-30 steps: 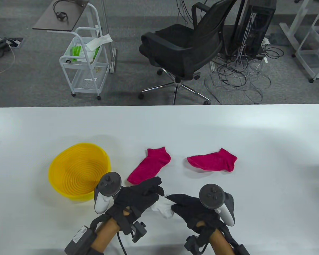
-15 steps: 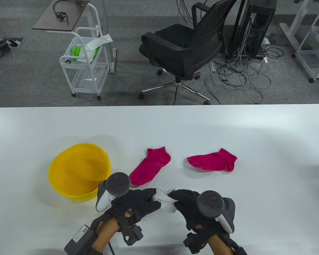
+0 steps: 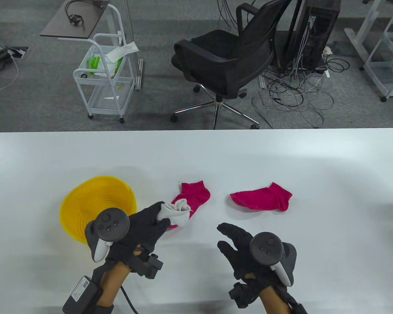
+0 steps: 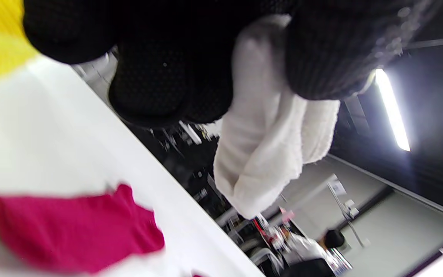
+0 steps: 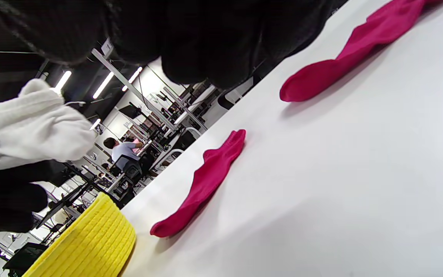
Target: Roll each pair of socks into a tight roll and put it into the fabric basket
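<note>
My left hand [image 3: 150, 219] grips a rolled white sock pair [image 3: 176, 213] lifted above the table, just right of the yellow basket [image 3: 85, 202]. In the left wrist view the white roll [image 4: 271, 127] hangs between my gloved fingers [image 4: 167, 73]. My right hand [image 3: 235, 238] hovers over the table with loosely spread fingers, holding nothing. Two magenta socks lie flat: one [image 3: 196, 193] partly behind the roll, the other [image 3: 262, 198] to the right. The right wrist view shows both magenta socks [image 5: 206, 181] [image 5: 360, 50], the basket [image 5: 90, 242] and the white roll [image 5: 33, 123].
The white table [image 3: 314, 163] stretches wide to the right and far side. Beyond its far edge stand a black office chair [image 3: 229, 55], a white cart [image 3: 104, 75] and a tangle of cables [image 3: 294, 95] on the floor.
My left hand lifted the white roll up and left toward the basket. My right hand let go of the roll and opened, staying near the front of the table.
</note>
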{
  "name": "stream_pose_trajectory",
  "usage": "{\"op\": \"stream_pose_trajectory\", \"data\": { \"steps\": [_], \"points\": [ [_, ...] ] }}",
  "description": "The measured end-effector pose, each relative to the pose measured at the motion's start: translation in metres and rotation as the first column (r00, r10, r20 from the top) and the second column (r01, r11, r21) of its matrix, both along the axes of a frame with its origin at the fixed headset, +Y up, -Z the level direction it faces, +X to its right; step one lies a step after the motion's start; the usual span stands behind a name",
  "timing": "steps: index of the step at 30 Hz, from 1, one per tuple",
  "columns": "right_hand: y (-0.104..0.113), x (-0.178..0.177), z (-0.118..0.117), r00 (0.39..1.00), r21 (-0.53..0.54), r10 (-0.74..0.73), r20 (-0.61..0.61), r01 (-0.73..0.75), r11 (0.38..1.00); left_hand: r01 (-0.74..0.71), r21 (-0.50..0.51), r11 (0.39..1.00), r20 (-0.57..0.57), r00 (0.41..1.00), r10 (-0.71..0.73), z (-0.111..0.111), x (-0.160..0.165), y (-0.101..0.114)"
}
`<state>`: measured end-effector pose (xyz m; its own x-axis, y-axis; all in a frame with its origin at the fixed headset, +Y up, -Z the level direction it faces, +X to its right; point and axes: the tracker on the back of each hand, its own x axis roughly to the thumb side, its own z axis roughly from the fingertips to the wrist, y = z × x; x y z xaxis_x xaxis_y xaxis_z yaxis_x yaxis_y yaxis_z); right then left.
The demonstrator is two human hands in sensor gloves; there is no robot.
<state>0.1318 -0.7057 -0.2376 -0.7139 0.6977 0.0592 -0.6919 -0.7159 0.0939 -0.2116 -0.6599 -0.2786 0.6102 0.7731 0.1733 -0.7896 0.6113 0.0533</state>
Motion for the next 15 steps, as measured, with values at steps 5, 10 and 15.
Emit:
{"op": "stream_pose_trajectory", "data": {
  "steps": [5,10,15],
  "points": [
    [-0.009,0.000,-0.003,0.999,-0.088,-0.014,-0.049,0.010,0.996,0.016,0.024,1.000,-0.213,0.977,-0.011,-0.004,-0.044,0.006],
    [-0.013,-0.002,-0.005,0.997,-0.118,0.008,-0.076,-0.017,0.993,0.085,-0.037,0.996,-0.401,0.911,-0.093,-0.008,-0.083,0.000],
    [-0.013,-0.002,-0.004,0.996,-0.134,0.009,-0.091,-0.021,0.991,0.123,-0.150,0.981,-0.485,0.856,-0.181,-0.013,-0.104,-0.016]
  ]
}}
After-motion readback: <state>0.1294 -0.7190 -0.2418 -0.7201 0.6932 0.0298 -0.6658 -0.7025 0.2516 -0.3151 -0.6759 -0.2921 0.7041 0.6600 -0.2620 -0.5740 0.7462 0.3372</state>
